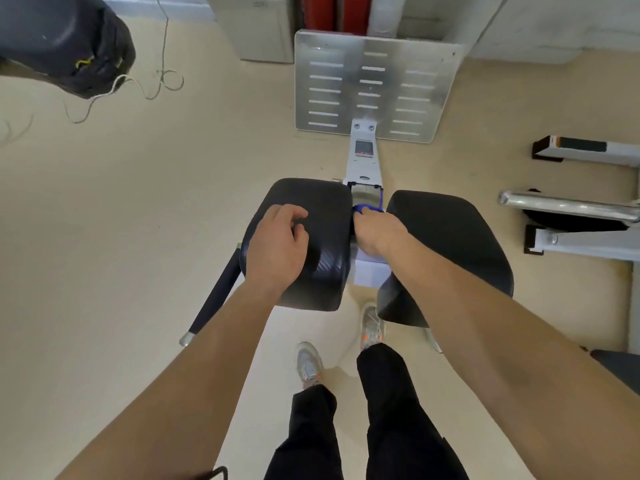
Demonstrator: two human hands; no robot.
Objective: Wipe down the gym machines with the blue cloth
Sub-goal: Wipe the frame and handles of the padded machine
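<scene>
A gym machine stands below me with two black padded seat halves, the left pad (322,202) and the right pad (450,244), split by a gap over a white frame. My left hand (277,244) rests on the left pad with loosely curled fingers and holds nothing. My right hand (375,233) reaches down into the gap and grips the blue cloth (365,207), which shows only as a small bunch past the fingers. A metal footplate (374,88) stands at the far end of the machine's centre beam (363,161).
A dark punching bag (65,39) hangs at upper left with loose cords on the floor below it. Other machine frames (581,216) stand at the right. A black handle bar (216,292) juts from the left pad. My feet (311,365) stand behind the seat.
</scene>
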